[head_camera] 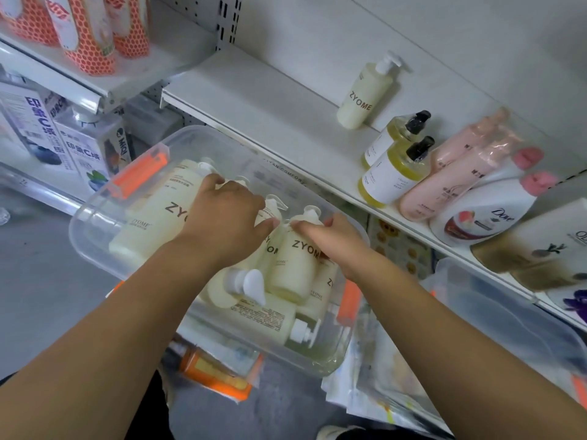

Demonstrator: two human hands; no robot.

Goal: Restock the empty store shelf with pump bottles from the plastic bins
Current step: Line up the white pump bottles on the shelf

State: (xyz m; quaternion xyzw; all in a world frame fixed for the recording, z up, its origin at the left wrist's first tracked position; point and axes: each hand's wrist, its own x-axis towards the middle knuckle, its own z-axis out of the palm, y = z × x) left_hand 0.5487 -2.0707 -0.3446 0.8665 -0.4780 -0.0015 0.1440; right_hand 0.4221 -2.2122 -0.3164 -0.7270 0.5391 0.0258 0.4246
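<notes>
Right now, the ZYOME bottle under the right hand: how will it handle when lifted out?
The bottle looks full, so probably heavy for its size. Its smooth wall may slip; the neck, where the right hand grips, seems safer. Round and lying tilted in the bin, it would likely roll if nudged.

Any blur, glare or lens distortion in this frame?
Head view: wide-angle distortion slants the shelf; lighting even, shadows faint; mild glare on the clear bin rim; orange packs top left look soft; the ZYOME bottle by the right hand reads sharp.
</notes>
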